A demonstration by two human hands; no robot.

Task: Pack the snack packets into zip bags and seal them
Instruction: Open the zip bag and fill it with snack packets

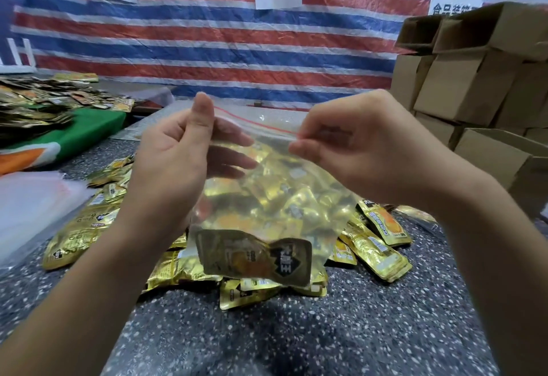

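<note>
While both hands hold it above the speckled table [296, 331], the clear zip bag [267, 197] hangs full of gold snack packets. Left hand [175, 150] pinches the red-lined top edge at one end; right hand [358, 144] pinches the other. Loose gold packets [376, 251] heaped beneath. Beyond, stacked cardboard boxes [462, 88] and a striped tarp [207, 37].

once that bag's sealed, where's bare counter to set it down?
Bare speckled counter lies nearest the person, between the forearms, in front of the loose packets. Another patch far right, by the cardboard boxes. Crowded: under the zip bag and left, toward the empty bags.
</note>
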